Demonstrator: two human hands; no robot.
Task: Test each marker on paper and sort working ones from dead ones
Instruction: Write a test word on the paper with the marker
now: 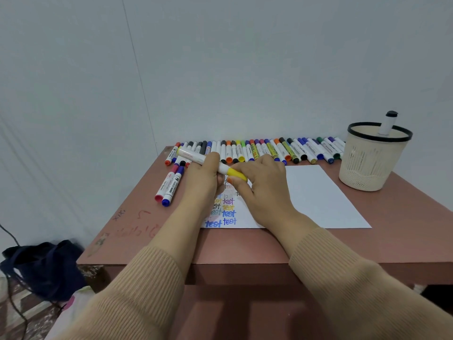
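My left hand grips the white barrel of a yellow marker, held level above the paper. My right hand pinches its yellow cap at the right end. Below them lies a white paper sheet with several coloured "test" words on its left part. A long row of markers lies along the table's back edge. A pink and a blue marker lie apart at the left.
A cream mesh cup with a black rim stands at the back right, one black-capped marker upright in it. The reddish table ends at a wall behind. A dark bag lies on the floor at the left.
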